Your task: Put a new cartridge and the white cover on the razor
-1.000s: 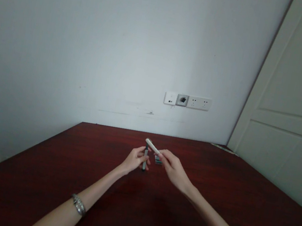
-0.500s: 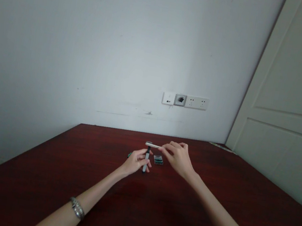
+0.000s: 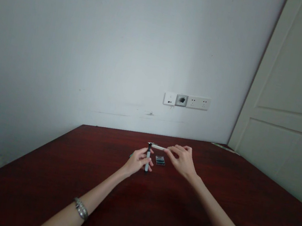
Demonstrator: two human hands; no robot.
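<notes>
My left hand (image 3: 136,162) is closed round the grey handle of a razor (image 3: 147,161), held upright with its black neck and head at the top. Between the thumb and fingers of my right hand (image 3: 182,160) is a slim white toothbrush-like stick (image 3: 159,148), lying nearly level. Its far end is at the razor's head; whether they touch I cannot tell. A small clear plastic case (image 3: 160,160) with dark green parts lies on the table between my hands. Something green shows partly behind my left hand, mostly hidden.
The dark red wooden table (image 3: 134,210) runs back to a pale wall (image 3: 118,65). Sockets and switches (image 3: 198,102) sit on that wall. A white panelled door (image 3: 285,139) stands to the right, and a thin flat strip (image 3: 224,148) lies at the table's back right corner.
The white stick has drawn back to the right along the razor's head, with my right hand. The view has shifted slightly. Both hands keep their grips.
</notes>
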